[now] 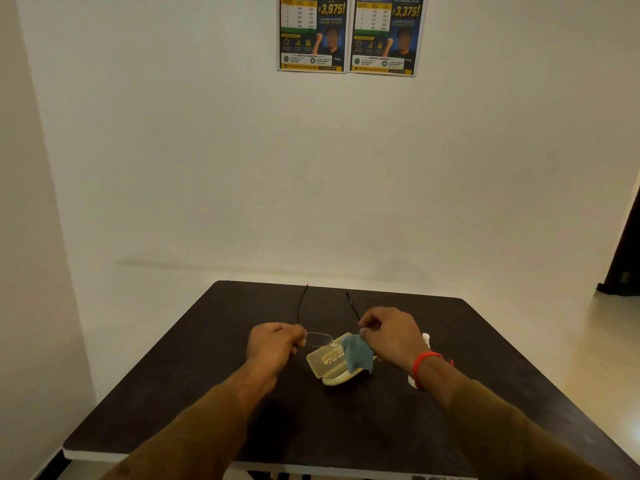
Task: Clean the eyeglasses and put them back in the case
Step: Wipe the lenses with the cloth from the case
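Rimless eyeglasses (318,338) with thin black arms pointing away from me hang above the dark table (194,368). My left hand (273,346) pinches their left end. My right hand (389,336) is closed at their right end, pressing a blue-grey cloth (358,355) against the right lens, which the cloth and fingers hide. Beneath the glasses a pale yellow case (329,363) lies open on the table, lid tilted up towards me.
A small white bottle (425,339) stands on the table behind my right wrist, mostly hidden. The table's far edge nears a white wall with two posters (346,32). A dark door frame (627,247) stands at the far right.
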